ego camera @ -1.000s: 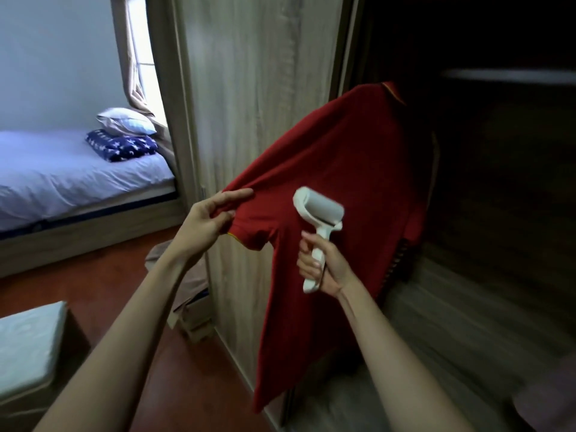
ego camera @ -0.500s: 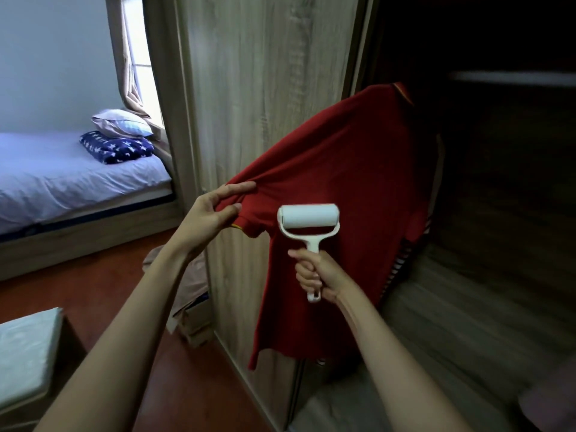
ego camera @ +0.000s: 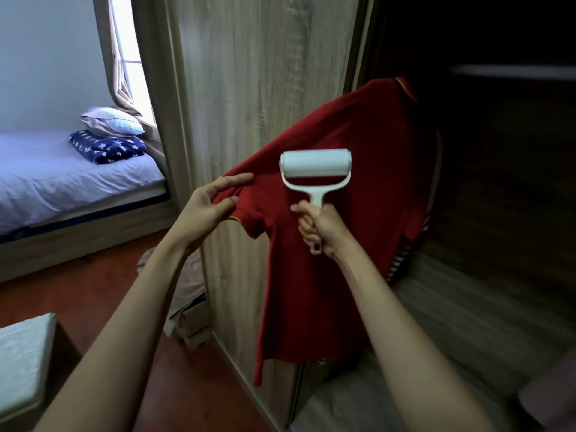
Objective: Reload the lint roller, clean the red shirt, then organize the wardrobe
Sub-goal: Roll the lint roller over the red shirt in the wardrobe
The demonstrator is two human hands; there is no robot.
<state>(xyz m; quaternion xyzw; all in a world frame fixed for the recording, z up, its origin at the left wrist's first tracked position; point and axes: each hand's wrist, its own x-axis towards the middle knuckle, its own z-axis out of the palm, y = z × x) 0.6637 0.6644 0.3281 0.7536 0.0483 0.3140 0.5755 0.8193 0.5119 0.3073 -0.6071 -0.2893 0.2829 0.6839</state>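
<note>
Red shirt (ego camera: 336, 244) hangs in the middle of the frame, at the open front of the wardrobe (ego camera: 265, 88). Its top goes up toward the dark upper right, and what holds it up there cannot be seen. The left hand (ego camera: 212, 207) pinches the end of the short sleeve between thumb and fingers and pulls it out to the left. That makes the cloth flat and tight, so a roller can run over it without bunching it up.

The right hand (ego camera: 321, 229) is wrapped tight around the handle of the white lint roller (ego camera: 316, 179). The roll part sits sideways, up near the shoulder of the shirt, just right of the pinched sleeve. It looks to be touching the cloth or very close to it; which one is hard to tell. Held like this, it seems ready to roll along the stretched part.

The shirt is deep red with a thin yellow line at the sleeve edge and at the collar. It looks soft and floppy. No fluff can be seen on it from here. The roll looks clean and white, so the reload seems done.
</note>
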